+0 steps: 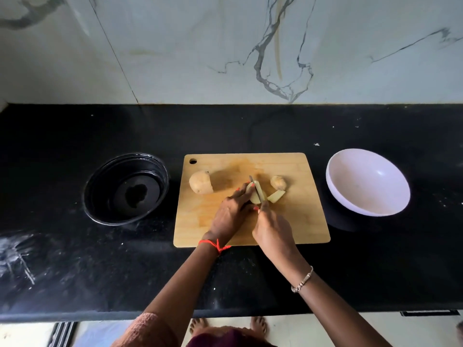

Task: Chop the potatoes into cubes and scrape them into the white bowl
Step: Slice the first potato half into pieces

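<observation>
Black speckled tabletop (75,259), marble wall behind. Wooden board (300,221) centred; left hand (231,214) pinning potato piece (251,194), right hand (273,229) grip closed on knife (258,194).

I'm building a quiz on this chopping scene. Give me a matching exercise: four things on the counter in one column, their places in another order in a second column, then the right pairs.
Things:
1. white bowl
2. black bowl
3. large potato half
4. knife

Places:
A. left part of the wooden cutting board
B. on the counter, right of the board
C. in the right hand, blade in a potato piece
D. on the counter, left of the board

Pairs: 1-B, 2-D, 3-A, 4-C
</observation>
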